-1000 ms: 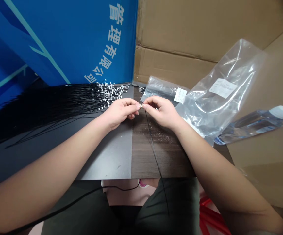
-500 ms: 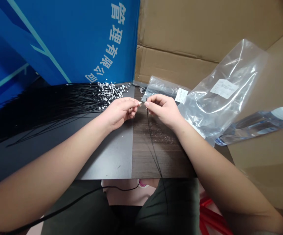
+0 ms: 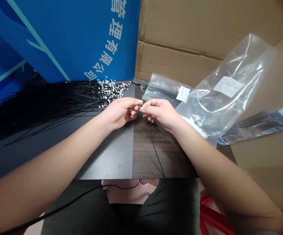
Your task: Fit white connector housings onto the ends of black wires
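Note:
My left hand (image 3: 122,114) pinches a small white connector (image 3: 141,101) between thumb and forefinger. Close against it on the right, my right hand (image 3: 161,112) has its fingertips closed on a thin black wire (image 3: 157,154). The wire hangs below the right fingers, crosses the wood-grain surface and drops over the table's front edge. Fingertips hide the wire's upper end, so I cannot tell whether it sits inside the connector. Behind my left hand lies a large heap of black wires (image 3: 41,101), with many white connectors (image 3: 109,89) at their right ends.
A small clear bag (image 3: 164,85) with a label lies behind my right hand. Right of it are a large clear plastic bag (image 3: 226,98) and a water bottle (image 3: 256,125) on its side. A blue panel (image 3: 82,39) and cardboard (image 3: 180,29) stand behind the table (image 3: 107,160).
My right hand has moved slightly left, bringing its fingertips up to the connector in my left hand. The wire's top no longer shows above the right fingers. The view has shifted slightly.

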### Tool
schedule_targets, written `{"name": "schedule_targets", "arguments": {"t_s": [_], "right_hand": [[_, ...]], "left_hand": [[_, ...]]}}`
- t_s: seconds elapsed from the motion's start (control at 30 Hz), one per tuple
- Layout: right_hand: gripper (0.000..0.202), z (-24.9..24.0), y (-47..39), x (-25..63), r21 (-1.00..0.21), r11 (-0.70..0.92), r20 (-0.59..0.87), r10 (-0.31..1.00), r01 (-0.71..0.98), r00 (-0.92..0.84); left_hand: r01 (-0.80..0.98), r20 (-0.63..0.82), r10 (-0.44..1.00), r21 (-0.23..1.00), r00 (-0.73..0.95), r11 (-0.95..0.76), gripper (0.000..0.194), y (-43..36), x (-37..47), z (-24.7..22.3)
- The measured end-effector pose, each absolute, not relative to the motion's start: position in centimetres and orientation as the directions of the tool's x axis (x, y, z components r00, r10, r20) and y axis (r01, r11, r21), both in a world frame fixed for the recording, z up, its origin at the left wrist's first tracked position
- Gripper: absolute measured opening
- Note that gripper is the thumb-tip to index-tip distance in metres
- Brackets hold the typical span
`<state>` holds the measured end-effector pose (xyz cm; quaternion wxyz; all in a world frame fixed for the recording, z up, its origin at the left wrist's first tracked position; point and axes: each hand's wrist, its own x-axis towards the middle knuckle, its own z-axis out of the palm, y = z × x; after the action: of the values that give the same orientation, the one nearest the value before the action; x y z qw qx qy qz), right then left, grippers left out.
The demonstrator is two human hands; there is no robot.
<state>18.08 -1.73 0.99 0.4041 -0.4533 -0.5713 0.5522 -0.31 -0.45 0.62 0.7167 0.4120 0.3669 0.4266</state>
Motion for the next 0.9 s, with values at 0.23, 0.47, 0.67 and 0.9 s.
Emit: {"name": "schedule_targets", "arguments": {"t_s": [0.23,0.47,0.67,0.9], "right_hand": [[0.016,0.70,-1.41,18.16,-0.998,-0.025,-0.041,0.965,0.066,-0.258],[0.016,0.74,-1.59,18.13,-0.998,-0.043,-0.057,0.961,0.056,-0.272],[0.015,0.84,-1.59,18.14,-0.997,-0.050,-0.065,0.959,0.060,-0.277],[0.014,0.89,-1.60,18.11,-0.996,-0.049,-0.066,0.957,0.070,-0.282]], "left_hand": [[-0.284,-0.153,0.917,0.921,0.367,0.268,0.020,-0.32,-0.40,0.39],[-0.279,-0.141,0.914,0.925,0.379,0.259,0.021,-0.33,-0.46,0.29],[-0.260,-0.137,0.917,0.934,0.376,0.246,0.021,-0.39,-0.44,0.23],[-0.246,-0.132,0.924,0.942,0.359,0.230,0.022,-0.37,-0.38,0.28]]}}
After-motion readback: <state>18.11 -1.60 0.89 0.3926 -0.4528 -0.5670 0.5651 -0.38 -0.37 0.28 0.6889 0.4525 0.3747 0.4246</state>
